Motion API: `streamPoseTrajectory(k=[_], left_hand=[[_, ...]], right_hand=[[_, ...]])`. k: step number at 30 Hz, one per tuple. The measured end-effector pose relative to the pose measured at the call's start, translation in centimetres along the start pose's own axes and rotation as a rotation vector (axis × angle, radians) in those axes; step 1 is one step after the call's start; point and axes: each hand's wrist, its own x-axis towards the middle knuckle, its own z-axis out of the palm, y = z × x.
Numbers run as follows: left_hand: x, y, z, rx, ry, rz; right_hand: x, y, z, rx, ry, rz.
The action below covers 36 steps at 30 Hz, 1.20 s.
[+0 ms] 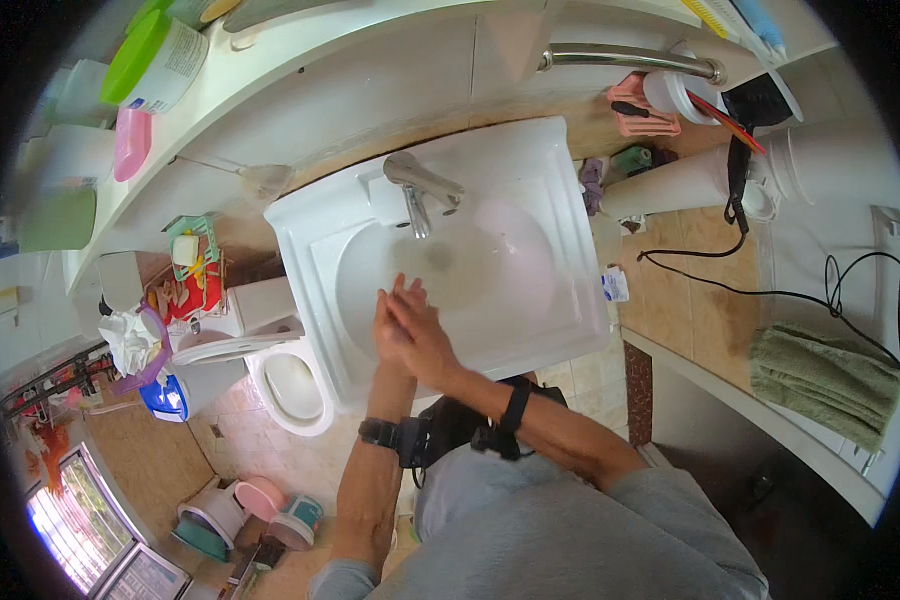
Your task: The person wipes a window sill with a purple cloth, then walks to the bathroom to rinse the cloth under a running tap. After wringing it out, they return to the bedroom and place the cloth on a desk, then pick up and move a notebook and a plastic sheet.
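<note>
Over the white ceramic washbasin (570, 315), my left hand (391, 330) and my right hand (425, 330) are pressed together, palm to palm, near the bowl's lower left. The right hand lies partly over the left, and the space between the palms is hidden. Above them, at the basin's back edge, is a chrome single-lever faucet (424, 187). No stream of water shows under its spout. Each wrist bears a black strap with a small device.
A white toilet (292, 386) stands left of the basin. Above it runs a white shelf (270, 82) with a green-lidded tub (150, 64). A black hair dryer (739, 157) hangs at the right, its cord trailing towards a green towel (825, 382).
</note>
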Motion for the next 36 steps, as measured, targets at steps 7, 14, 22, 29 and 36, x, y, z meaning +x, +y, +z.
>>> streamPoseTrajectory(k=[7,14,22,29,36], left_hand=[[0.1,-0.2,1.0,0.008,0.117,0.041],[-1.8,-1.1,3.6,0.067,0.089,-0.024],[-1.1,-0.5,1.9,0.058,0.139,0.008],[-0.6,1.1,3.1,0.018,0.196,0.002],[-1.5,-0.3,2.8,0.037,0.084,-0.052]], right_hand=[[0.3,0.9,1.4,0.006,0.183,0.018],[2.9,3.3,-1.1,0.035,0.186,0.096],[1.2,1.3,0.3,-0.009,0.11,-0.055],[-0.9,0.0,1.0,-0.111,0.089,-0.18],[1.5,2.2,-0.2,0.029,0.198,0.003]])
